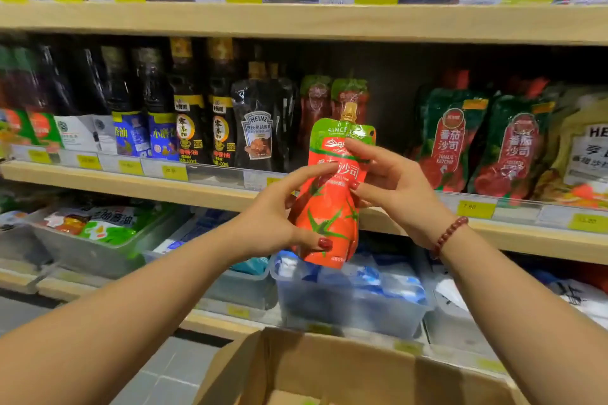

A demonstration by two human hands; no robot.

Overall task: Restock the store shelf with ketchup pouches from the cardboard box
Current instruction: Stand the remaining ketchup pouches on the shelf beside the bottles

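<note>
Free shelf [197, 191] room between black Heinz pouches [258, 131] and green pouches [450, 141]

A ketchup pouch [332, 194] is held upright between the left hand [276, 217], at its lower left side, and the right hand [394, 184], at its upper right side, in front of the middle shelf [131, 186]. Behind it, on that shelf, two shelved pouches [332, 99] are stood side by side, with a row of bottles [187, 102] to their left and further pouches [450, 141] well to their right. Bins [348, 296] are set on the lower shelf beneath. The cardboard box [329, 368] is placed below the hands, nearest the camera.
</note>
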